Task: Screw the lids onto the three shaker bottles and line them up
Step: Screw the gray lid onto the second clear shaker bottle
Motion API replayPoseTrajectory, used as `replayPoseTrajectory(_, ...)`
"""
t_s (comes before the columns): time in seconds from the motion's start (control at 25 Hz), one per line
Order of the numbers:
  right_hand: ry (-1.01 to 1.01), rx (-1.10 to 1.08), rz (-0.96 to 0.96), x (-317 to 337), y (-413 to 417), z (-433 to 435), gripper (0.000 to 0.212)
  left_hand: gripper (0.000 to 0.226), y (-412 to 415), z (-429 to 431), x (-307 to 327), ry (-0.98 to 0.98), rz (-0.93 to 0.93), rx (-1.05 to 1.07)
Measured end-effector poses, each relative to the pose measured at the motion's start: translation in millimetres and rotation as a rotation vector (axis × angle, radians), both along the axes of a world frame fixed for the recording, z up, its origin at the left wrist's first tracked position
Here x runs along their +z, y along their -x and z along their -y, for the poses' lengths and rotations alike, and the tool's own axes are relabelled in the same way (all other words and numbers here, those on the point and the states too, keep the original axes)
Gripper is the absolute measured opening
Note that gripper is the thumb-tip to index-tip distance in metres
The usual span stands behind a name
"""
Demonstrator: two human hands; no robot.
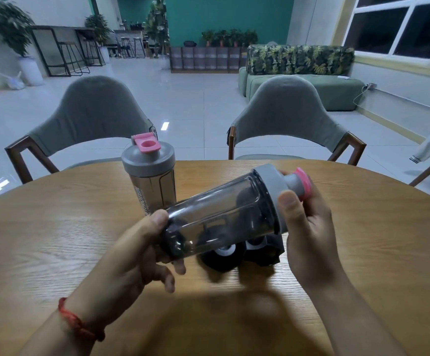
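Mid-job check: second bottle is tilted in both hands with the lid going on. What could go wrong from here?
1. The held bottle is tilted, gripped by the left hand only at its base; the grey lid could cross-thread as the right hand turns it.
2. The black parts lie on the table directly beneath; lowering the bottle could knock them.
3. The finished bottle stands close behind; a swing could topple it.

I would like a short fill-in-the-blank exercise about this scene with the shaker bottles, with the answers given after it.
1. The left hand grips the base of the tilted bottle, and the right hand grips its ____.
2. The cap on the upright bottle is coloured ____.
3. Both bottles have lids of the colour ____.
4. The upright bottle stands on a table made of ____.

Missing words: lid; pink; grey; wood
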State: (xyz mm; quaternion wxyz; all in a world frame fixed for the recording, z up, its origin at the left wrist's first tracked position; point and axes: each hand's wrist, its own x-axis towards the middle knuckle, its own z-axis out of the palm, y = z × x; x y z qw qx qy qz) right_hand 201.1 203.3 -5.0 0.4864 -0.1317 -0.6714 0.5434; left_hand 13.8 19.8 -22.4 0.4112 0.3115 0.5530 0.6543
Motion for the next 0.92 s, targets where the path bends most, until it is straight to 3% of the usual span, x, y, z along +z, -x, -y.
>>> replayPoseTrajectory(0.08,-0.014,0.010,-0.007,2,-2,-3,0.015,0.074,-2,1,-5,-0.085,-0.015,0.027)
replayPoseTrajectory(0.28,0.049,-0.025,-0.008,9,-7,-4,0.033,0.062,-13,10,-9,-0.112,-0.390,0.082)
replayPoseTrajectory(0.4,0.158,-0.024,0.040,14,-2,0,0.039,0.051,-13,2,-10,-0.181,-0.335,0.134)
replayPoseTrajectory(0.52,0.328,0.048,0.083,21,5,12,0.081,0.056,-11,0,-10,-0.258,-0.348,0.163)
replayPoseTrajectory(0.64,0.418,0.130,0.085,32,12,29,0.081,0.069,-9,2,-8,-0.289,-0.424,0.178)
replayPoseTrajectory(0.8,0.271,0.051,0.084,64,23,30,0.069,0.076,-5,2,-10,-0.224,-0.579,0.249)
replayPoseTrajectory(0.92,0.070,-0.153,0.139,89,40,2,0.066,0.066,4,3,-13,-0.108,-0.645,0.372)
